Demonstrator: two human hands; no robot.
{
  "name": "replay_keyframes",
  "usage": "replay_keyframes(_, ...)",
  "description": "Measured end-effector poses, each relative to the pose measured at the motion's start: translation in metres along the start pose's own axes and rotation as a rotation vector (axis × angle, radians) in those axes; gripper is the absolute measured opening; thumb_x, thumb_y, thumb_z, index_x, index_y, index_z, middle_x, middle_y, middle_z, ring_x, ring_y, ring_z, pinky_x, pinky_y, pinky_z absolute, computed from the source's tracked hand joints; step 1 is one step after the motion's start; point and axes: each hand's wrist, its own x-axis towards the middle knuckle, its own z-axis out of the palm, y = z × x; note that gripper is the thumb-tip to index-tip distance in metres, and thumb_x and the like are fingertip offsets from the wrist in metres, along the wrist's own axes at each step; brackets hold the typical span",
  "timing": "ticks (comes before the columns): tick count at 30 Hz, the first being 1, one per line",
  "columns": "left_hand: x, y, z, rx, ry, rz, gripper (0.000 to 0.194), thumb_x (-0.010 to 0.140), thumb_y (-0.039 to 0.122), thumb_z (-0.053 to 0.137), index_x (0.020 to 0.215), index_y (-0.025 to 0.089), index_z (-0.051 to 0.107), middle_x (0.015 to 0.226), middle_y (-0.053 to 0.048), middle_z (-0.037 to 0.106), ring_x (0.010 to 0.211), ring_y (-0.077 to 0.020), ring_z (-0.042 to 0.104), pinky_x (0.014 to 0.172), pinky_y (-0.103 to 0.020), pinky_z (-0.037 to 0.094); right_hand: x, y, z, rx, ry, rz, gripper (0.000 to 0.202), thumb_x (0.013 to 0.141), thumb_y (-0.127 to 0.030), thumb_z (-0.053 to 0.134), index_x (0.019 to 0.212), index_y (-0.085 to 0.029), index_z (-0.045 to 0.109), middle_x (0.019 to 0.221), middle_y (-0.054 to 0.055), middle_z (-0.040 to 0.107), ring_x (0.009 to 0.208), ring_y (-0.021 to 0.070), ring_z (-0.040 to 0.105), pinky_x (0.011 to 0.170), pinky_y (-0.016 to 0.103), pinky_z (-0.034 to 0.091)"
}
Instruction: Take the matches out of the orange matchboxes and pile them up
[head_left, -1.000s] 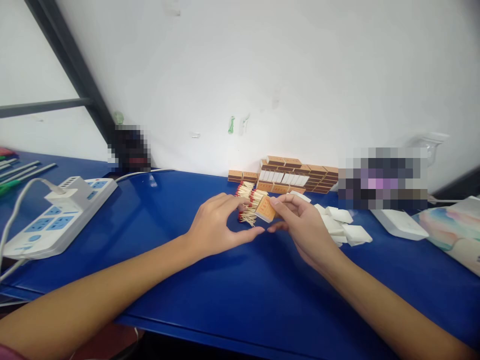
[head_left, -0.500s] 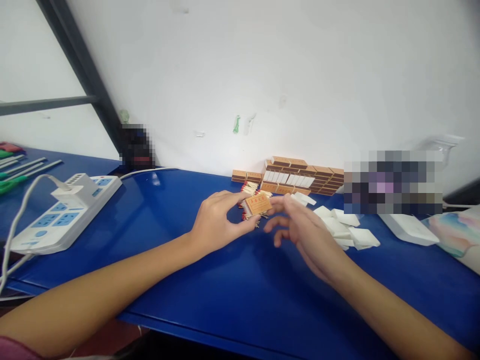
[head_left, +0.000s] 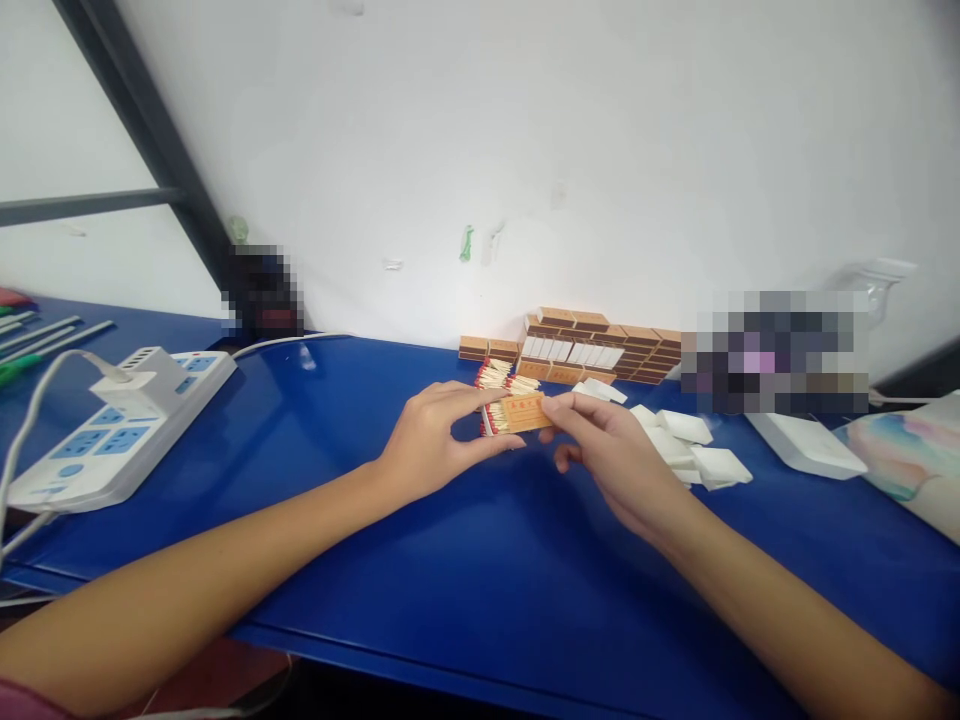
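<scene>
A matchbox (head_left: 523,411) with an orange printed cover is between my hands above the desk, red-tipped matches showing at its left end. My left hand (head_left: 429,440) grips the box from the left, thumb below and fingers above. On the right end of the box, the thumb and forefinger of my right hand (head_left: 611,440) are closed. Just behind it, a pile of loose matches (head_left: 496,375) lies on the desk. White inner trays (head_left: 670,447) are heaped to the right of my right hand.
Stacked matchboxes (head_left: 630,345) stand against the wall, with a pair of matchboxes (head_left: 487,348) to their left. A white power strip (head_left: 135,430) with cables lies at the left on the blue desk (head_left: 420,590). At the right are a white box (head_left: 806,445) and a blurred-out object.
My right hand has moved from beside the matchbox to pinching its right end. The box has turned more level, and matches now show at its left end. The view has shifted slightly.
</scene>
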Motion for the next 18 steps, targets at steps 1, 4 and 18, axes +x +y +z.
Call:
replay_keyframes(1, 0.001, 0.001, -0.001, -0.008, -0.001, -0.020, 0.048, 0.080, 0.043, 0.089, 0.120, 0.020, 0.075, 0.113, -0.009, 0.081, 0.098, -0.0237, 0.077, 0.089, -0.040, 0.061, 0.001, -0.001, -0.002, 0.015, 0.010, 0.003, 0.039, 0.080, -0.056, 0.082, 0.078, -0.019, 0.070, 0.086, 0.005, 0.063, 0.077, 0.0162, 0.055, 0.050, 0.022, 0.045)
replay_keyframes(4, 0.003, 0.004, -0.003, -0.069, -0.009, -0.104, 0.046, 0.081, 0.044, 0.088, 0.118, 0.021, 0.076, 0.113, -0.007, 0.081, 0.098, -0.0228, 0.077, 0.089, -0.039, 0.061, 0.008, -0.003, -0.010, 0.070, 0.044, 0.014, 0.033, 0.080, -0.051, 0.082, 0.083, -0.019, 0.073, 0.096, 0.007, 0.065, 0.081, 0.0168, 0.056, 0.048, 0.022, 0.044)
replay_keyframes(18, 0.002, -0.002, -0.002, -0.092, 0.008, -0.059, 0.046, 0.083, 0.045, 0.086, 0.121, 0.021, 0.075, 0.105, -0.006, 0.080, 0.090, -0.0203, 0.070, 0.083, -0.038, 0.059, 0.093, -0.031, -0.154, -0.245, 0.877, -0.129, 0.024, 0.091, -0.017, 0.065, 0.069, -0.019, 0.055, 0.061, -0.002, 0.049, 0.051, 0.0097, 0.044, 0.044, 0.024, 0.030)
